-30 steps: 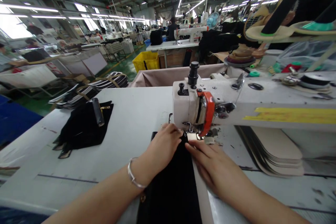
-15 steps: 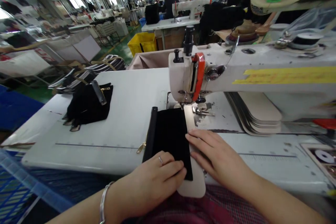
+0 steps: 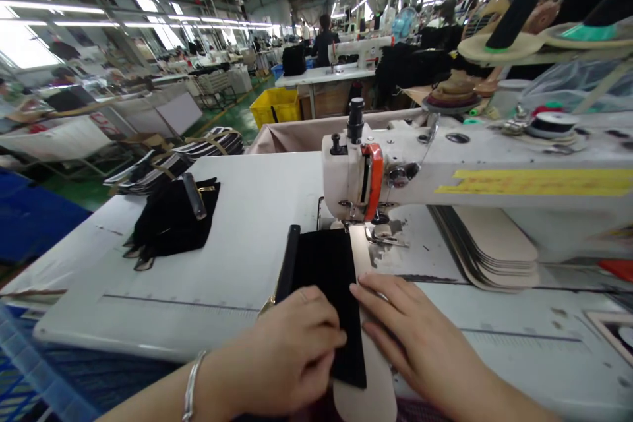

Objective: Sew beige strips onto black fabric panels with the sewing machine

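A black fabric piece [image 3: 321, 257] with a zipper along its left side lies over a beige rounded panel [image 3: 368, 376]. Their far ends reach under the presser foot of a white sewing machine [image 3: 341, 175]. My left hand [image 3: 291, 349], ringed and slightly blurred, is closed on the near left part of the fabric, its fingers curled; the fabric under the palm is hidden. My right hand [image 3: 420, 323] lies with fingers stretched out across the beige panel, fingertips near the fabric's right edge. The gold zipper pull [image 3: 267, 305] shows partly beside my left hand.
Black zippered pieces [image 3: 173, 221] lie on the table's left, with striped bundles [image 3: 212, 142] behind. A stack of beige panels [image 3: 499, 247] stands under the machine arm. Thread cones [image 3: 519, 6] rise at right; a yellow crate [image 3: 274, 105] is beyond. A person [image 3: 325, 39] is in the background.
The view has tipped upward, so the table and machine appear lower. My left hand's fingers have curled more. My right hand stays flat on the panel.
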`<state>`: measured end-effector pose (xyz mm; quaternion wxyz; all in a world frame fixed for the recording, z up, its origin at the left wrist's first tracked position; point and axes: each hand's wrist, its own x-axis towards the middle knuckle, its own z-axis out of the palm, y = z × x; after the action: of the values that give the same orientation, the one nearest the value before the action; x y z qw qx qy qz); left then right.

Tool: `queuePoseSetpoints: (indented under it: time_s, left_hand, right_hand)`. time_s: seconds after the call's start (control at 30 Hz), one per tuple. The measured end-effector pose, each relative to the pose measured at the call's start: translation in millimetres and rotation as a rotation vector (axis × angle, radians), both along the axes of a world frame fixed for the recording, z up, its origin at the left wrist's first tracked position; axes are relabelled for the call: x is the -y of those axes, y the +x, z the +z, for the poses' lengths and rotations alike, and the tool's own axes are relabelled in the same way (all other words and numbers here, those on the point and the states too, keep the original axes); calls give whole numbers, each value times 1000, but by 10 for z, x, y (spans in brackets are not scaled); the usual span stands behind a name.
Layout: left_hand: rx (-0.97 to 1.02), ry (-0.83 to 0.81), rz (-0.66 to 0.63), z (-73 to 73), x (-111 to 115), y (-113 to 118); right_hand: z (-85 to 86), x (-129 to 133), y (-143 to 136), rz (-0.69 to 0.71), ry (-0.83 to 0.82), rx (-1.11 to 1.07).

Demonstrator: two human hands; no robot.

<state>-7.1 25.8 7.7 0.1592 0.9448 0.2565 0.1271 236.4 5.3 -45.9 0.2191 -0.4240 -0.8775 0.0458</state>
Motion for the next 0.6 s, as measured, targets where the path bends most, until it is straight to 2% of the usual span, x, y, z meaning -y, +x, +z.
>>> queuePoseSetpoints:
  time_s: [0.1,0.17,0.23,0.33,0.6]
  left_hand:
    - [2,72,205,-70,-430,92]
    - [-34,98,236,-148,-681,149]
    - [-48,77,216,-213,-833,186]
    - [-32,37,210,-246,-886,196]
    - [-11,2,201,-201,-858,164]
  right_hand:
    - [-25,-9,8,3,57,25]
    - [-39,-21,19,14,103,48]
    - [-40,-37,28,29,146,72]
    - [-10,-63,33,44,195,94]
    - [41,-114,28,70,284,123]
